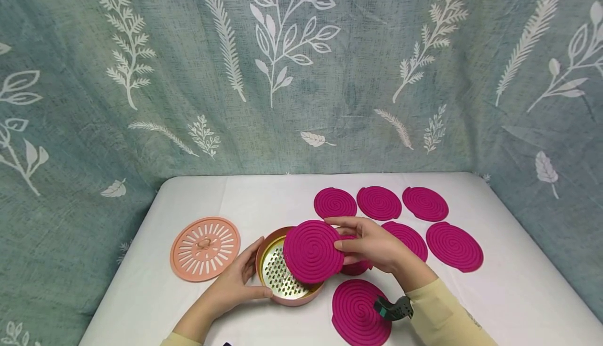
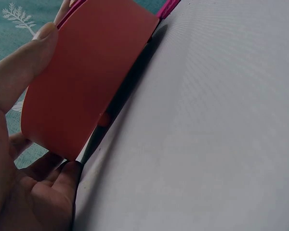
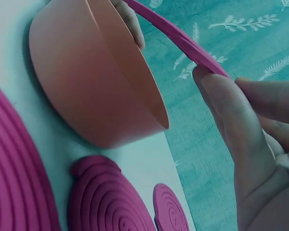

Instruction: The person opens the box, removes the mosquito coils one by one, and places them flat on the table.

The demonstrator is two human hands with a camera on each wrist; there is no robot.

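Note:
A round salmon-coloured mosquito coil holder (image 1: 296, 301) sits on the table, its inside gold with a perforated metal base. My left hand (image 1: 235, 283) holds it from the left side, thumb on the near part and fingers along the far left; in the left wrist view the thumb presses near its rim. Over the right half of the holder, a magenta mosquito coil (image 1: 313, 252) is pinched by its right edge between the thumb and fingers of my right hand (image 1: 374, 244). That coil is tilted, stands above the rim and hides part of the inside.
Left of the holder lies its slotted salmon lid (image 1: 205, 249) with a small ring on top. Several more magenta coils (image 1: 379, 203) lie flat at the right and back right. One coil (image 1: 360, 314) is under my right wrist. A white cloth (image 1: 264, 194) covers the table.

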